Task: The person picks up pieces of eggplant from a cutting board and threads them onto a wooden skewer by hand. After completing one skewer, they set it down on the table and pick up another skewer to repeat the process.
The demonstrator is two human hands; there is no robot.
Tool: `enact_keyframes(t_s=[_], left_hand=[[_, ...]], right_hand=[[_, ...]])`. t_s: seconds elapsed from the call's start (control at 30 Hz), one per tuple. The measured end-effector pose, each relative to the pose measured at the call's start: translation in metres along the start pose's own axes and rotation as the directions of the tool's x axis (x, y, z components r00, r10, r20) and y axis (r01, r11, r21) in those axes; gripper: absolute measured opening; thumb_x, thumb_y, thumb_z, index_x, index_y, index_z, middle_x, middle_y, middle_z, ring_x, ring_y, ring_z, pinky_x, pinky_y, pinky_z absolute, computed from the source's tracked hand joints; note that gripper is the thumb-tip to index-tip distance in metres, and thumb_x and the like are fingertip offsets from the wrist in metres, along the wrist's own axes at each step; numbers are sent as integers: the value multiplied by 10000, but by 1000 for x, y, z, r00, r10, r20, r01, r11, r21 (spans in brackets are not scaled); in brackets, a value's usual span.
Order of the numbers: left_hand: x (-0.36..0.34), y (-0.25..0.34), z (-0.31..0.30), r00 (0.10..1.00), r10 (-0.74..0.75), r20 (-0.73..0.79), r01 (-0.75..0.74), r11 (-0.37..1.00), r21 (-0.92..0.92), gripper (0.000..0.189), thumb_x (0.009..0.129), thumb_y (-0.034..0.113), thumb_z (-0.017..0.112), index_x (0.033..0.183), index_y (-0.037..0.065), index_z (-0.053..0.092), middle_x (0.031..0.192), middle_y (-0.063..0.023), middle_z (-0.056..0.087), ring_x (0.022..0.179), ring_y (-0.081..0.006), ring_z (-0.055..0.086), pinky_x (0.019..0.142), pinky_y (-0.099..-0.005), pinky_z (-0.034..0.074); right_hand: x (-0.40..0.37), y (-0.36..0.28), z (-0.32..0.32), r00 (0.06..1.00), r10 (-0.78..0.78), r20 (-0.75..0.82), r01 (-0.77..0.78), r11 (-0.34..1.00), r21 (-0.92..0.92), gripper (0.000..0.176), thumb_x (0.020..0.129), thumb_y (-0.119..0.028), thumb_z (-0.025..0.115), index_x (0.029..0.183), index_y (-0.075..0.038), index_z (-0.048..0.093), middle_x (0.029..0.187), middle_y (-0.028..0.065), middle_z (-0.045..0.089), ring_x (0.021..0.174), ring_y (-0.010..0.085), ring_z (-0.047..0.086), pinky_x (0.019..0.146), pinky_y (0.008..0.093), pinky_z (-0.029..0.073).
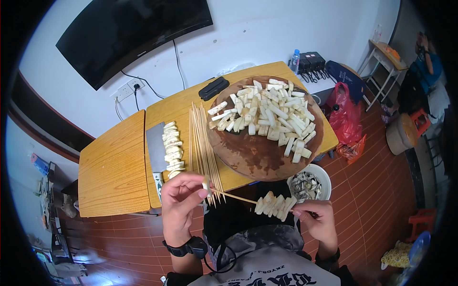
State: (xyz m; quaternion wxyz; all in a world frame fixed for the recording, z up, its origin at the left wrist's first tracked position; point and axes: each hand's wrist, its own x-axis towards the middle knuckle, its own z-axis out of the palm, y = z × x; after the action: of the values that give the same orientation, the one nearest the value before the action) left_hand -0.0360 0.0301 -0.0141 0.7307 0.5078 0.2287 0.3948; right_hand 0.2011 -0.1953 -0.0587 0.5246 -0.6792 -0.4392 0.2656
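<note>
My left hand (185, 198) pinches a pale vegetable piece (206, 185) at the pointed end of a wooden skewer (236, 197). At the other end of this skewer, my right hand (312, 217) is closed around it, beside several pale pieces (274, 206) threaded close together. A heap of cut pale vegetable strips (272, 112) lies on the round wooden chopping board (248, 159). Loose bamboo skewers (200, 138) lie left of the board. Farther left, a filled skewer of pale slices (172, 145) rests against a cleaver (156, 148).
A white bucket (325, 183) with dark and pale scraps stands below the board. The wooden table (114, 167) has a black case (214, 88) at its back. Red plastic bags (344, 114) hang at the right. Another person (429, 71) sits at far right.
</note>
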Motion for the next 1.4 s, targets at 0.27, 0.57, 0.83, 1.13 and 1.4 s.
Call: enact_keyframes(t_s=[0.27,0.57,0.83,1.13,1.4], left_hand=[[0,1,-7,994,13,106,-27,991,133,290,791,-187,688,1056,-69,684,991,-116,701,941,-176,683,850,-296,538],[-2,6,-3,988,-16,154,-23,968,249,327,762,-222,693,1047,-63,697,1000,-111,700,959,-165,681,884,-295,535],[-2,4,15,975,-102,197,37,949,313,314,766,-206,686,1030,-40,722,977,-97,705,940,-164,681,882,-298,527],[-3,-1,21,973,-140,182,77,945,318,291,773,-183,698,1020,-30,721,981,-87,707,943,-150,673,871,-279,504],[-9,-5,33,954,-274,123,236,938,254,266,795,-158,698,1029,-34,706,986,-76,713,952,-135,673,871,-268,515]], right_hand=[[-1,-1,-2,1000,11,-18,-11,1000,-1,137,792,115,668,867,25,739,735,116,706,597,179,652,565,289,481],[-4,3,-4,998,55,0,-55,996,67,98,826,103,670,864,41,735,741,119,717,579,152,665,541,267,492],[-2,1,0,999,49,14,-50,997,58,103,823,102,676,873,34,736,747,115,719,573,153,647,542,273,485],[-1,2,0,1000,19,20,-20,998,53,126,809,115,670,873,26,732,743,117,713,581,162,644,549,276,479],[-1,2,0,1000,-13,20,12,999,32,128,806,105,667,874,19,734,734,118,710,585,188,653,561,286,485]])
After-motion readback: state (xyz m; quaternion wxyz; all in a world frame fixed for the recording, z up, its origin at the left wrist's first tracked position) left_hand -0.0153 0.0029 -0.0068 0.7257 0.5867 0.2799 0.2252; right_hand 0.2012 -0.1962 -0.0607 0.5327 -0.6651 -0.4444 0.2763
